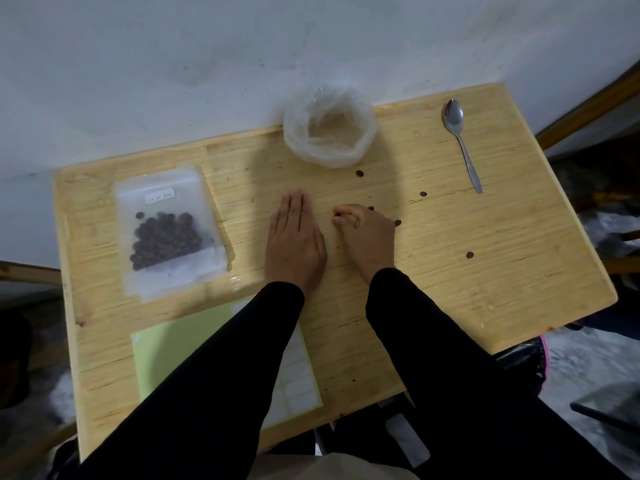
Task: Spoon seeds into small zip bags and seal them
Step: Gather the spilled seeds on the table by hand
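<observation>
A frosted zip bag [166,233] with dark seeds inside and a small white label lies flat on the left of the wooden table [450,306]. A crumpled clear plastic bag [330,128], rolled open, sits at the table's far edge. A metal spoon [462,143] lies at the far right. Several loose dark seeds [359,173] are scattered on the wood. My left hand [294,240] rests flat on the table, fingers straight. My right hand [365,237] is beside it, fingertips curled together and pinching at a small seed on the table.
A light green sheet with white label stickers [294,368] lies at the near edge, partly under my left sleeve. A white wall stands right behind the table. Chair frames and dark clutter surround the table on the right.
</observation>
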Demonstrator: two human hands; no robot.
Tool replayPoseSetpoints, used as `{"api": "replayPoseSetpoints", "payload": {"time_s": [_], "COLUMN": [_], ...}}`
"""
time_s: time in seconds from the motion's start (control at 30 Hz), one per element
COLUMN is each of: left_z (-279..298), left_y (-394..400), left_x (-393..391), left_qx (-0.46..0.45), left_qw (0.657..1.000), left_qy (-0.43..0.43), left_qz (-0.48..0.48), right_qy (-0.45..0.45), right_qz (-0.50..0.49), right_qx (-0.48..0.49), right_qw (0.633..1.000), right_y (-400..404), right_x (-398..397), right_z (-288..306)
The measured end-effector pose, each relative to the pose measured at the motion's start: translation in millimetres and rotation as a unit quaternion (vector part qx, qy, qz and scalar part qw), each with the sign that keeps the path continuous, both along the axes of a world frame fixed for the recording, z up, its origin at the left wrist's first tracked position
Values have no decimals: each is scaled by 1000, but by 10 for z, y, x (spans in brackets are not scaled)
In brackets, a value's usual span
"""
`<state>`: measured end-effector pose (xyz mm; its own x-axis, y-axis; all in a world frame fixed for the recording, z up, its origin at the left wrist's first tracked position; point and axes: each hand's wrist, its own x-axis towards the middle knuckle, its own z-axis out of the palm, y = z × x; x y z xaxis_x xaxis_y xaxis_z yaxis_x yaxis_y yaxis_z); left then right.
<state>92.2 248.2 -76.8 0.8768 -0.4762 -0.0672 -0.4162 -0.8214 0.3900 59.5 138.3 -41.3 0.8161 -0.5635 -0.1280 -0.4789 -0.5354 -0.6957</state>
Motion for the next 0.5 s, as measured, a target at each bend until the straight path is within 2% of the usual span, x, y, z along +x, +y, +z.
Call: {"api": "replayPoseSetpoints", "payload": {"time_s": [0.2, 0.3, 0.4, 0.5], "left_z": [-1, -4, -3, -8], "left_y": [0, -10, -25, -38], "left_x": [-9, -7, -15, -23], "left_qx": [-7, -9, -9, -10], "left_qw": [1000, 1000, 1000, 1000], "left_qy": [-2, -4, -11, -13], "left_qz": [1, 3, 7, 7], "right_qy": [23, -6, -26, -45], "right_qz": [-22, -101, -165, -200], "right_qx": [27, 151, 292, 358], "right_qw": [999, 983, 942, 911], "right_y": [17, -28, -61, -93], "right_x": [-13, -79, -168, -248], "right_z": [20, 78, 125, 186]}}
